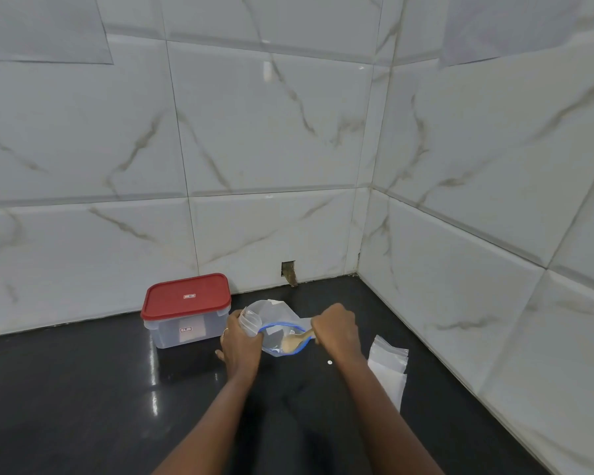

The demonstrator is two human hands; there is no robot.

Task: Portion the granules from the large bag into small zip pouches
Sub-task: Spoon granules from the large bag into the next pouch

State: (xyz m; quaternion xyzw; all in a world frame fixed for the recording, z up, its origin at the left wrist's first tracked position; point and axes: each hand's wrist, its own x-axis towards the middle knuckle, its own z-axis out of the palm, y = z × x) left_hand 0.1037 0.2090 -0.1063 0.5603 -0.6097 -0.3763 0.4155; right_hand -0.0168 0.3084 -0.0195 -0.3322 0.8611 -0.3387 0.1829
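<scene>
Now, near the counter's (83,389) back edge, the left grip (240,347) clutches a small pouch (251,322); the right grip (335,329) holds a spoon (295,341) inside the large bag (271,311).

countertop (83,389): glossy black stone, pretty reflective | wall tiles (271,132): shiny marble-look | box (186,332): frosted plastic, red plastic lid (186,296) | large bag (275,317): thin clear plastic | spoon (297,341): looked wooden

The right hand (335,326) hides the handle of the spoon (294,341). The left hand (241,346) covers much of the pouch (249,321) and the left rim of the bag (275,347). Labels on the box (186,325) are unreadably small.
</scene>
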